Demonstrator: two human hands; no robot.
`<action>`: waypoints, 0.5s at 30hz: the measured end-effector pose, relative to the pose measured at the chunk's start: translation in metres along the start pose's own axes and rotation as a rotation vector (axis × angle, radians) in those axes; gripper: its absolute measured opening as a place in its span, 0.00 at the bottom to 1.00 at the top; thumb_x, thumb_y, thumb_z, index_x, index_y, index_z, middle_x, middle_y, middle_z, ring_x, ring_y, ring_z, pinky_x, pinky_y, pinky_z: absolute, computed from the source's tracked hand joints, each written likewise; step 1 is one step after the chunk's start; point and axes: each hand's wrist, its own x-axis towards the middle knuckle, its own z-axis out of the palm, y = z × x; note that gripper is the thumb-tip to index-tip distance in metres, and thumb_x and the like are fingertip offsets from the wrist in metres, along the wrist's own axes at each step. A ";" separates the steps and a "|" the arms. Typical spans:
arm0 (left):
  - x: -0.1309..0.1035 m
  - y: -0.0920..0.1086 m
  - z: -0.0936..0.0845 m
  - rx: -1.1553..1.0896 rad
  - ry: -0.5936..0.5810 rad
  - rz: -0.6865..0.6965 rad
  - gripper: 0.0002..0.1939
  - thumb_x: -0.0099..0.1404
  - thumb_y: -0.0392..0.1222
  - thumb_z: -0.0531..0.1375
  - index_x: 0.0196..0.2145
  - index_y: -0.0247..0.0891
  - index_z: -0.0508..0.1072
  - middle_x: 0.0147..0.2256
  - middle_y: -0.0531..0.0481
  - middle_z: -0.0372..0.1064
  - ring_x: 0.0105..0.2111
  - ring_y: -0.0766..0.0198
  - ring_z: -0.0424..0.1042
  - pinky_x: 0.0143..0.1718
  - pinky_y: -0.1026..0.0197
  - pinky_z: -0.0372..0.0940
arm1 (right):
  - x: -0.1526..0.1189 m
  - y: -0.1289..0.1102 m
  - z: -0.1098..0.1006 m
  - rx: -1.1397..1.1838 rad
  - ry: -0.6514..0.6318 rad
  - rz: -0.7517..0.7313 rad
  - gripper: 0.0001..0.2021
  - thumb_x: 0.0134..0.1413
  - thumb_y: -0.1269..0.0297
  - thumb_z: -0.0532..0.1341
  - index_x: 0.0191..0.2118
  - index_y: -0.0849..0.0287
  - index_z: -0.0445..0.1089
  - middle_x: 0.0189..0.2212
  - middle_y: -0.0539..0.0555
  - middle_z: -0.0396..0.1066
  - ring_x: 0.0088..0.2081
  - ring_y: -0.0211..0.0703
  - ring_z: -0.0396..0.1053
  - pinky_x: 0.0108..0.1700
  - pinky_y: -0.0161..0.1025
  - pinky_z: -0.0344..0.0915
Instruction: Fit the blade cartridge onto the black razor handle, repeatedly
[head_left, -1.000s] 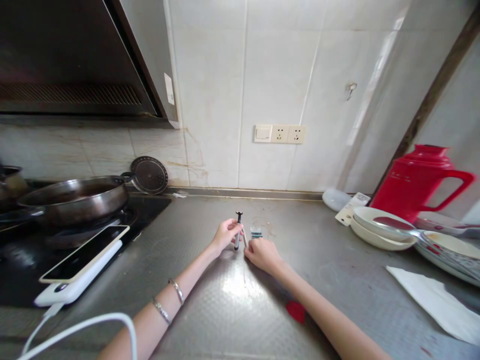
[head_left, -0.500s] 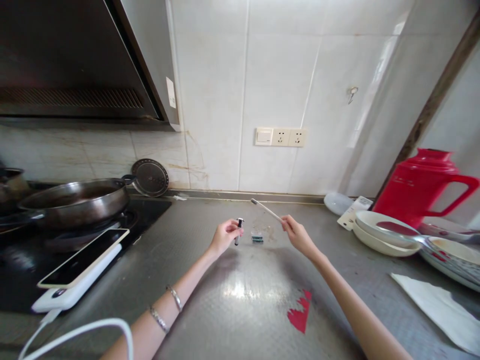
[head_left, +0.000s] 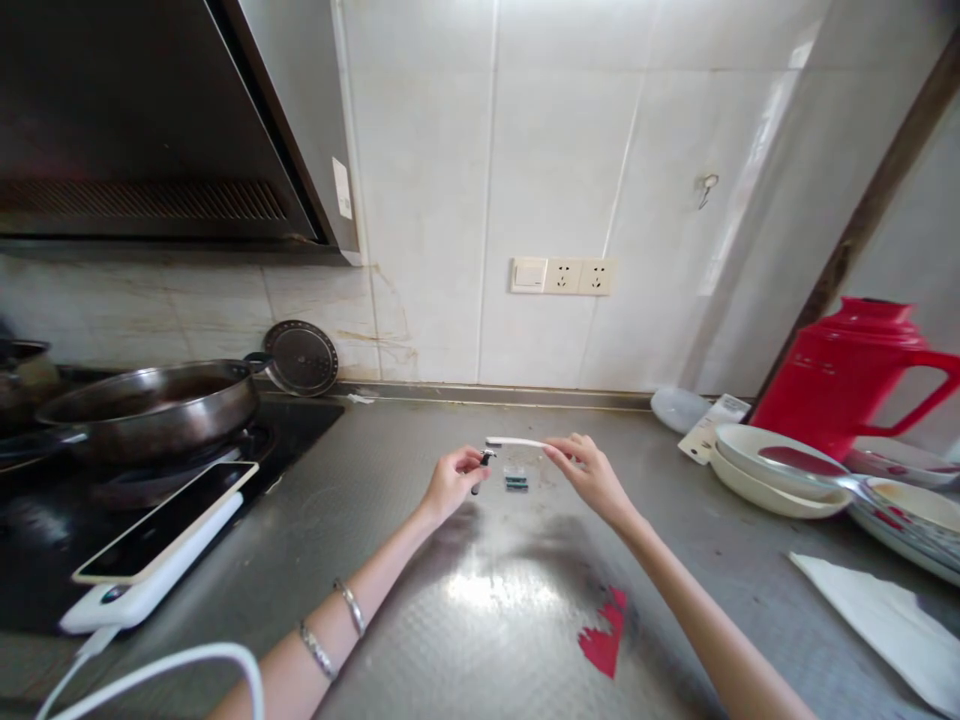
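My left hand point(head_left: 448, 486) pinches a small razor point(head_left: 487, 457) with a T-shaped head and a short black and grey handle, most of it behind the fingers. A white toothbrush point(head_left: 519, 442) with dark bristles is gripped by its handle in my right hand point(head_left: 594, 482). It lies almost level, its bristles down at the razor's head; whether they touch I cannot tell. Between the hands, on the steel countertop point(head_left: 405, 600), sits a small clear and dark green item point(head_left: 517, 482), too small to name.
To the left, a pan point(head_left: 150, 410) stands on the black cooktop, with a phone point(head_left: 169, 520) on a white power bank point(head_left: 142, 600). A red thermos jug point(head_left: 847, 380), stacked bowls point(head_left: 780, 492) and white paper point(head_left: 877, 620) are at right. A torn red scrap point(head_left: 604, 640) lies in front.
My right hand has swung the toothbrush down and left, from tilted up to nearly level, bringing its bristles to the razor. My left hand has tilted the razor's head to the right.
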 end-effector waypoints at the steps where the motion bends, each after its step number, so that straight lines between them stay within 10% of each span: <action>1: -0.001 0.001 0.001 0.006 -0.001 0.008 0.08 0.47 0.39 0.65 0.26 0.35 0.69 0.22 0.54 0.67 0.25 0.68 0.67 0.30 0.67 0.60 | 0.000 0.001 0.001 0.002 -0.006 -0.001 0.21 0.56 0.46 0.49 0.41 0.52 0.73 0.26 0.54 0.66 0.34 0.45 0.62 0.38 0.39 0.59; 15: -0.003 0.004 0.003 -0.012 0.005 0.042 0.09 0.46 0.40 0.65 0.25 0.35 0.69 0.21 0.55 0.66 0.23 0.69 0.66 0.27 0.67 0.60 | -0.003 0.011 0.005 0.047 0.026 0.018 0.22 0.54 0.45 0.51 0.41 0.54 0.74 0.24 0.54 0.66 0.33 0.46 0.61 0.37 0.41 0.59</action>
